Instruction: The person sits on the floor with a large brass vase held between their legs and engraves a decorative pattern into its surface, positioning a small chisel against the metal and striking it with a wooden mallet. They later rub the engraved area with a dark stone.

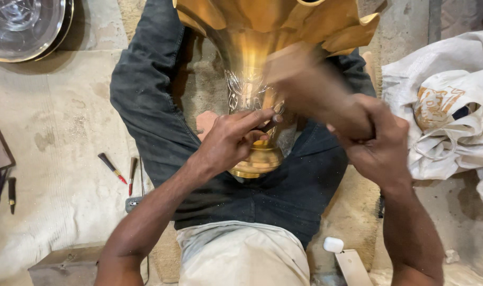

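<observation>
A tall brass vase (pixel 252 69) with a wide fluted rim lies between my crossed legs in dark trousers (pixel 146 100), its round foot (pixel 257 161) toward me. Part of its neck bears engraved patterns. My left hand (pixel 233 140) holds a thin dark chisel (pixel 268 125) with the tip against the vase's lower neck. My right hand (pixel 376 140) grips the handle of a wooden mallet (pixel 305 79), which is blurred in motion just above the chisel.
Small chisels with dark and red handles (pixel 111 168) lie on the pale floor cloth at left. A round metal dish (pixel 24 26) sits at top left. A crumpled white sack (pixel 448 111) is at right. A metal box (pixel 66 265) and a small white block (pixel 333 244) lie near me.
</observation>
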The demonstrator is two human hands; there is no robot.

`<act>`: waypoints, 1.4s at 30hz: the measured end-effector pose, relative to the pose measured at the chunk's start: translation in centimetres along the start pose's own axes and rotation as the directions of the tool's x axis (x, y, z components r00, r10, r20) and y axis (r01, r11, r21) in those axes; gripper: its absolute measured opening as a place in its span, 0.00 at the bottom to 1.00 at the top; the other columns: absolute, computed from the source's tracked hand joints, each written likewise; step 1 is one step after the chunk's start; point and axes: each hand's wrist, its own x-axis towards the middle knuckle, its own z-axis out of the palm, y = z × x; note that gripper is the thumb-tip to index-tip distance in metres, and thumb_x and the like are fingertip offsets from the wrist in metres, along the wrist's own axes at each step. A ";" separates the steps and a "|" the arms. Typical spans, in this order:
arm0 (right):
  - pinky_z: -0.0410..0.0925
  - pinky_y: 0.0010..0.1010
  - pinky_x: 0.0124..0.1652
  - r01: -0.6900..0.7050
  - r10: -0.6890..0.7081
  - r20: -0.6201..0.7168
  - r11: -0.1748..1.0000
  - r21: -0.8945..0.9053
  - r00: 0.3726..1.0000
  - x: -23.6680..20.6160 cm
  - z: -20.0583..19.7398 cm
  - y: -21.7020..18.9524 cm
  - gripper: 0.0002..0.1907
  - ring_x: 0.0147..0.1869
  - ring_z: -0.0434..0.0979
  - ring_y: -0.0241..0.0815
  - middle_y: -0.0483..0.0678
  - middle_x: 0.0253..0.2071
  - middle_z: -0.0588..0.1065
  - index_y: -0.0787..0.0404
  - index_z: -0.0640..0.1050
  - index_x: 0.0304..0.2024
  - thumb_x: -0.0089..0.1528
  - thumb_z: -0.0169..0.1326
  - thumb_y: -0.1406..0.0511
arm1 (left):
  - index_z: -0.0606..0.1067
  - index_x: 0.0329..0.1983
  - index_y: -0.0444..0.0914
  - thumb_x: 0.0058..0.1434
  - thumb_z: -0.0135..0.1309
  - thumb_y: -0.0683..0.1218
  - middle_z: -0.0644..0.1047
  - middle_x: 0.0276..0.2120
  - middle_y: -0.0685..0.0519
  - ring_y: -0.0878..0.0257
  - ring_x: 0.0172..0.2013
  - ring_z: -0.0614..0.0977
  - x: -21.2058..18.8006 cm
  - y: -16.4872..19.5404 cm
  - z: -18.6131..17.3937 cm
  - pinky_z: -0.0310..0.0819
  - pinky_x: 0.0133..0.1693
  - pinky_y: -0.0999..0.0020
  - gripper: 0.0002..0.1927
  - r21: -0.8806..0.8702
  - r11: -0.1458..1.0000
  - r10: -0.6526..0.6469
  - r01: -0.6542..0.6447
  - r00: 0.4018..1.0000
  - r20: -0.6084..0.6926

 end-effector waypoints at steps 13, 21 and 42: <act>0.73 0.42 0.35 -0.050 0.089 0.161 0.971 -0.234 0.983 -1.1 0.1 1.1 0.24 0.34 0.81 0.50 0.52 0.35 0.78 0.58 0.73 0.55 0.56 0.61 0.67 | 0.76 0.58 0.32 0.57 0.56 0.32 0.82 0.37 0.43 0.52 0.35 0.85 0.0 0.1 -0.1 0.79 0.35 0.57 0.23 0.053 0.996 -0.069 0.069 0.998 -0.004; 0.73 0.30 0.47 -0.222 0.223 -0.001 0.971 0.090 0.975 -0.1 0.5 3.3 0.24 0.44 0.79 0.37 0.50 0.44 0.77 0.58 0.72 0.60 0.65 0.68 0.65 | 0.71 0.58 0.40 0.69 0.59 0.40 0.83 0.41 0.52 0.63 0.40 0.86 -1.3 -1.9 -2.1 0.86 0.40 0.69 0.16 -0.347 0.936 -0.193 0.051 0.902 -0.387; 0.70 0.31 0.57 0.108 -0.058 -0.125 0.892 0.439 0.990 11.5 1.7 0.7 0.31 0.58 0.75 0.43 0.49 0.58 0.75 0.63 0.66 0.65 0.64 0.67 0.73 | 0.62 0.68 0.38 0.62 0.60 0.41 0.77 0.44 0.50 0.62 0.39 0.83 -3.0 -8.4 3.6 0.86 0.37 0.67 0.32 -0.806 0.592 -0.749 -0.021 0.356 -0.559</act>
